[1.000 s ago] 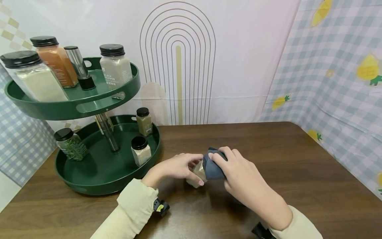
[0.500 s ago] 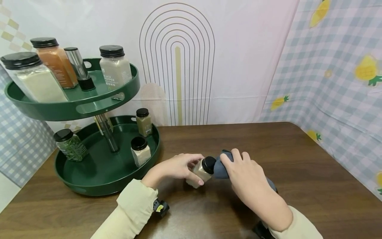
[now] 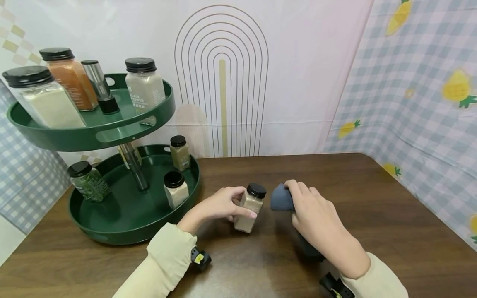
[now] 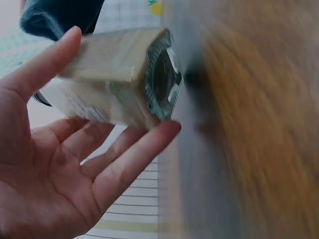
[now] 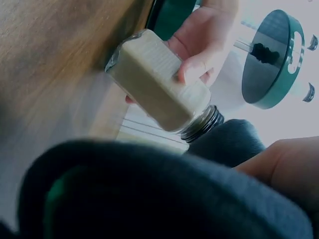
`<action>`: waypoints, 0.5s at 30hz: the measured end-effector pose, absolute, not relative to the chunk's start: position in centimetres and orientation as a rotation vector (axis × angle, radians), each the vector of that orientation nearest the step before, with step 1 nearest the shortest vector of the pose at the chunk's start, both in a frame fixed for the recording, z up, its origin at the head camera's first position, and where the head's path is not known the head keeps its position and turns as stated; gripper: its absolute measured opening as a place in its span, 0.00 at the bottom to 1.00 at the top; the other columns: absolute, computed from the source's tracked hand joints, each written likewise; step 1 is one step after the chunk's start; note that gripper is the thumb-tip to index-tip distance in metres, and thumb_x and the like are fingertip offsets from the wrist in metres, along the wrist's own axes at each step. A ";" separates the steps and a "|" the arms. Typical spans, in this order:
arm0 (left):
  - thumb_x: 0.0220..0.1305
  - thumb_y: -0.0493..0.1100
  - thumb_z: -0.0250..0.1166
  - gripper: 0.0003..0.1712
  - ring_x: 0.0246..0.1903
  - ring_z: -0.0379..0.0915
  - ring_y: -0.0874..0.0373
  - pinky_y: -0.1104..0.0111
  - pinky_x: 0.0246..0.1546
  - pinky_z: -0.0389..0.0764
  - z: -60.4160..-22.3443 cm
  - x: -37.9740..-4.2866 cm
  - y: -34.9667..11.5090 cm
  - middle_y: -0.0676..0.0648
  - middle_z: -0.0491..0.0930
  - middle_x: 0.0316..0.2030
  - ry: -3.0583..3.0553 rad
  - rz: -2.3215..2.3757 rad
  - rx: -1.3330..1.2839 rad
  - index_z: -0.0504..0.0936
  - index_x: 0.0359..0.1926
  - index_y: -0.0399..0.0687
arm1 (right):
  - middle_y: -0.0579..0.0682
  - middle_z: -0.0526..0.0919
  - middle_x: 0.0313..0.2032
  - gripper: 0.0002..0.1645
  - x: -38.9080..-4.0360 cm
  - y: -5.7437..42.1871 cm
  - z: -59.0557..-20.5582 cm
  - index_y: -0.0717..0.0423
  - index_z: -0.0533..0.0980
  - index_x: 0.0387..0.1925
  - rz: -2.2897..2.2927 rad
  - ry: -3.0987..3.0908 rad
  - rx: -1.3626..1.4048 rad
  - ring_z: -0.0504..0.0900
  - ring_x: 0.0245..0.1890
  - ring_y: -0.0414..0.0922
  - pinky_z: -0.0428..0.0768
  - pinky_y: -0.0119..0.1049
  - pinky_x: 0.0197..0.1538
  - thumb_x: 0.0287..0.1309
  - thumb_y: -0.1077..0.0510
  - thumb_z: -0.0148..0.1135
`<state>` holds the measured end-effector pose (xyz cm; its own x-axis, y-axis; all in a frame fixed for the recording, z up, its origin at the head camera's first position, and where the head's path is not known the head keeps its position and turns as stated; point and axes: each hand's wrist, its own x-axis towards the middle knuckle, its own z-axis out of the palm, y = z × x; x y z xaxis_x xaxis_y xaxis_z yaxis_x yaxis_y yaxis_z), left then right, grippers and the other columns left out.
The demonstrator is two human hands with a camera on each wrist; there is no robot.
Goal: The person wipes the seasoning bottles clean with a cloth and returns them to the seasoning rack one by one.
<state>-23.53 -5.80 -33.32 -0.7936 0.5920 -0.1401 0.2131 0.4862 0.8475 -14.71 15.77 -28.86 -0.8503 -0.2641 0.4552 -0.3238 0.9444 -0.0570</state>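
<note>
My left hand (image 3: pixel 218 205) grips a small clear spice jar (image 3: pixel 250 203) of beige powder between thumb and fingers, its black lid up and leaning right. In the left wrist view the ridged base of the jar faces the camera, close over the tabletop. A dark blue-grey cloth (image 3: pixel 281 198) is bunched in my right hand (image 3: pixel 316 215), a short gap to the right of the jar in the head view. The right wrist view has a fold of this cloth (image 5: pixel 164 174) large in front, and more of it overlaps the jar's lid.
At left stands a two-tier green turntable tray (image 3: pixel 134 231). Its lower tier bears small jars, including a green herb jar (image 3: pixel 89 182) and a white-powder jar (image 3: pixel 176 192). Larger jars and a steel grinder (image 3: pixel 99 85) stand above. A patterned curtain (image 3: pixel 305 74) hangs behind the wooden table (image 3: pixel 372 207).
The cloth was over the jar's lid; my right hand has drawn it off to the right. My left hand has turned the jar more upright, its lid now in sight.
</note>
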 end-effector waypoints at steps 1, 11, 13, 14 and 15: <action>0.49 0.49 0.72 0.22 0.34 0.76 0.58 0.64 0.27 0.80 -33.3 -23.6 -5.8 0.49 0.81 0.38 2.315 1.252 0.659 0.75 0.42 0.49 | 0.52 0.78 0.38 0.26 -14.7 15.8 -28.8 0.55 0.70 0.47 0.208 -2.636 0.428 0.76 0.32 0.51 0.72 0.41 0.20 0.42 0.72 0.59; 0.53 0.39 0.69 0.24 0.39 0.75 0.60 0.64 0.35 0.80 -31.8 -22.8 -5.9 0.47 0.80 0.41 1.931 1.530 0.713 0.74 0.52 0.44 | 0.50 0.79 0.44 0.31 -14.6 15.4 -28.0 0.51 0.76 0.48 0.437 -2.482 0.482 0.78 0.43 0.50 0.79 0.49 0.37 0.38 0.73 0.64; 0.53 0.40 0.69 0.25 0.40 0.75 0.60 0.63 0.35 0.80 -31.3 -22.5 -5.9 0.47 0.81 0.40 1.906 1.554 0.739 0.74 0.52 0.43 | 0.50 0.79 0.44 0.30 -14.5 15.4 -28.0 0.52 0.77 0.47 0.433 -2.454 0.506 0.78 0.43 0.49 0.79 0.48 0.37 0.37 0.74 0.63; 0.53 0.40 0.69 0.25 0.40 0.76 0.60 0.62 0.36 0.80 -31.0 -22.4 -5.9 0.47 0.81 0.40 1.901 1.562 0.744 0.74 0.52 0.43 | 0.50 0.78 0.44 0.30 -14.5 15.3 -28.0 0.52 0.78 0.47 0.428 -2.443 0.520 0.78 0.43 0.49 0.79 0.47 0.37 0.37 0.74 0.63; 0.53 0.40 0.69 0.25 0.40 0.76 0.60 0.61 0.36 0.80 -30.8 -22.3 -5.9 0.47 0.81 0.40 1.900 1.568 0.756 0.74 0.53 0.43 | 0.51 0.78 0.44 0.30 -14.5 15.3 -28.0 0.53 0.78 0.47 0.419 -2.434 0.533 0.78 0.42 0.49 0.79 0.47 0.36 0.37 0.74 0.62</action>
<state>-22.28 -5.87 -30.78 -0.6860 0.7246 -0.0653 0.0734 0.1582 0.9847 -14.46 15.33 -27.99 -0.7358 -0.2736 0.6194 -0.4651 0.8690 -0.1687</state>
